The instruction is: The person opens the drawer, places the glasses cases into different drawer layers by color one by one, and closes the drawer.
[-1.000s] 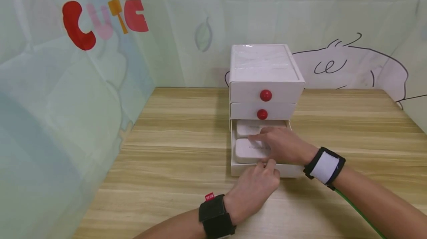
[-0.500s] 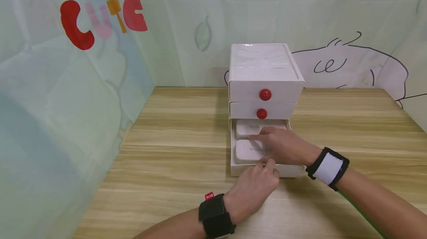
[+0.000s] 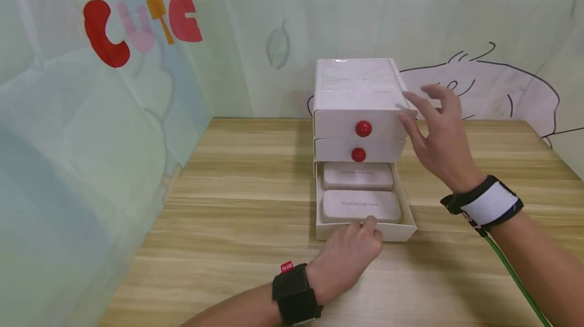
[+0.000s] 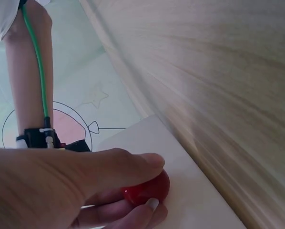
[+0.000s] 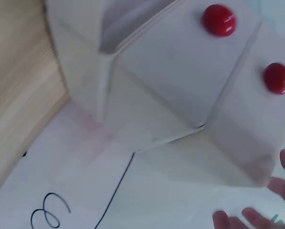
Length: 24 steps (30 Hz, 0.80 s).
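Note:
A white cabinet [image 3: 358, 83] with three drawers stands on the table, its bottom drawer [image 3: 399, 233] pulled out. Two pale oblong cases with printed lettering lie inside, a front case [image 3: 360, 208] and a rear case [image 3: 358, 176]. My left hand [image 3: 344, 261] is at the drawer's front; in the left wrist view its thumb and fingers pinch the red round knob [image 4: 149, 192]. My right hand [image 3: 442, 139] is raised at the cabinet's upper right front corner, fingers spread and holding nothing. The right wrist view catches only some of its fingertips [image 5: 221, 219] by that corner.
The top drawer [image 3: 337, 124] and middle drawer [image 3: 335, 150] are closed, each with a red knob. A wood-grain table [image 3: 237, 185] lies beneath. Printed cloth [image 3: 255, 38] hangs behind and at the left. A green cable [image 3: 515, 276] runs from the right wristband.
My right hand has lifted away from the cases in the bottom drawer and moved up and right to the cabinet's top corner, its fingers spreading. My left hand stays at the drawer front.

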{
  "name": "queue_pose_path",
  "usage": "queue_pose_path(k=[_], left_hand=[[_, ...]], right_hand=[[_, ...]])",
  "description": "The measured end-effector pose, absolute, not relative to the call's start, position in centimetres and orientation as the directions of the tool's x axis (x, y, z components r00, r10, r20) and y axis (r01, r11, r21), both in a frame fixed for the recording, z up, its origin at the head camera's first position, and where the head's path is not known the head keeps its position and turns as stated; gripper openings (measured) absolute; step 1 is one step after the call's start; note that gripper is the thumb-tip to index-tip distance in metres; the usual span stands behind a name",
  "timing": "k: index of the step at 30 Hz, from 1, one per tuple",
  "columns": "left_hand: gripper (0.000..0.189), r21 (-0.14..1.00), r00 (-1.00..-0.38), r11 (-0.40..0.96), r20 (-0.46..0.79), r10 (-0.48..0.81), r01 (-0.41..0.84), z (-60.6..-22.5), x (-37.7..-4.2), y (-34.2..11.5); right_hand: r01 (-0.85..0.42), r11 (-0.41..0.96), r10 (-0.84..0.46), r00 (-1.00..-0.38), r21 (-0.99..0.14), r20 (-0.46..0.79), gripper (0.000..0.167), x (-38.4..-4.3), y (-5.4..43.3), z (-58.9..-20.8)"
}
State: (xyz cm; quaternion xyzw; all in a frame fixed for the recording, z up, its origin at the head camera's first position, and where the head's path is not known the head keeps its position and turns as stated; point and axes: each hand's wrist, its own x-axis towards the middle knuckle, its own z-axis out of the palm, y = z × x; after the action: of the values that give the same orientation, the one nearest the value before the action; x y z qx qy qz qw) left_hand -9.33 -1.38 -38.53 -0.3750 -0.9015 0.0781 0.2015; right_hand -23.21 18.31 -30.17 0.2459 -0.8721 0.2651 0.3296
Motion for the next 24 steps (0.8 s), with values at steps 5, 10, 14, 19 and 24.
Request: queue_pose_path(k=[5,10,14,19,24], left_hand=[[0.015,-0.28,-0.639,0.708,0.306,0.706,0.648,-38.6,-9.3,-1.4],[0.016,-0.28,-0.633,0.709,0.322,0.704,0.647,-38.5,-9.4,-1.3],[0.014,-0.288,-0.63,0.711,0.331,0.702,0.641,-38.4,-9.5,-1.3],[0.014,-0.302,-0.628,0.713,0.339,0.701,0.633,-38.5,-10.0,-1.3],[0.016,-0.315,-0.655,0.745,0.355,0.667,0.588,-38.7,-10.7,-1.8]], right_hand=[[-0.549,0.756,-0.278,-0.763,-0.357,0.584,0.047,-24.5,19.2,-30.2],[-0.546,0.722,-0.256,-0.782,-0.426,0.569,0.041,-24.7,19.5,-30.3],[-0.54,0.714,-0.242,-0.788,-0.446,0.567,0.038,-24.6,19.5,-30.1],[-0.528,0.714,-0.226,-0.795,-0.46,0.564,0.038,-24.6,19.5,-30.1],[-0.521,0.715,-0.223,-0.801,-0.465,0.555,0.038,-24.6,19.4,-30.2]])
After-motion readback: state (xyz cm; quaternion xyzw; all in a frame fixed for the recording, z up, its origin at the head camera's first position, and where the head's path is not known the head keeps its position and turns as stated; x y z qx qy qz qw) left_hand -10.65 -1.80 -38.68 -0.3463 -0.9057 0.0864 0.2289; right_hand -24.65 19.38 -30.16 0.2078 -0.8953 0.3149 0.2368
